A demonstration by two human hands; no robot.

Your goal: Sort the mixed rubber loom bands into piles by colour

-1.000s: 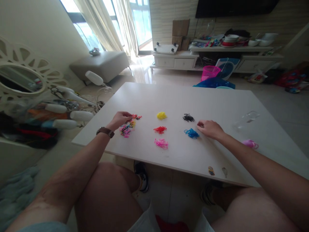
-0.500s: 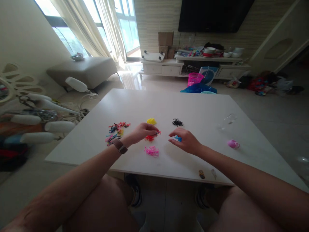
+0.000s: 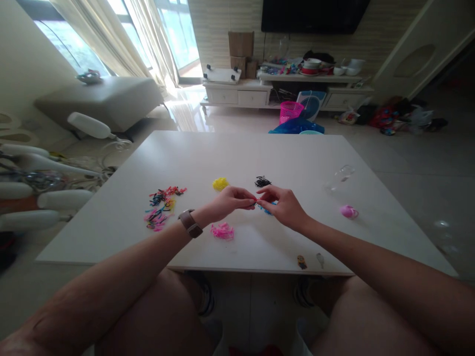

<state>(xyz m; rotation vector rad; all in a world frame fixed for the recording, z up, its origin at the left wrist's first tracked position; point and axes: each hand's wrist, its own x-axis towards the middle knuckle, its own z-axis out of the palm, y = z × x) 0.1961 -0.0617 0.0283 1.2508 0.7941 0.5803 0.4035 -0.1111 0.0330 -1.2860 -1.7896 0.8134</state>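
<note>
My left hand (image 3: 227,203), a watch on its wrist, pinches a small red rubber band (image 3: 257,201) between thumb and fingers. The fingertips of my right hand (image 3: 285,207) meet it from the other side, thumb and index finger closed on the band. Below them is a pile of blue bands (image 3: 265,209), partly covered by the right hand. Yellow bands (image 3: 220,184) and black bands (image 3: 263,181) lie just beyond the hands, with pink bands (image 3: 222,231) nearer to me. The red pile is hidden behind my left hand. A mixed-colour heap (image 3: 158,215) spreads out on the left.
The white table (image 3: 208,153) fills the middle. On its right are a clear container (image 3: 341,175) and a purple, egg-shaped item (image 3: 349,212). Near the front edge lie a small yellow cartoon figure (image 3: 302,262) and a pale, translucent piece (image 3: 320,260). A lamp (image 3: 89,126) stands left.
My hands have come together, and the right fingers now meet the red band held in the left. The left hand moved right, off the red pile's near side. The view has shifted slightly.
</note>
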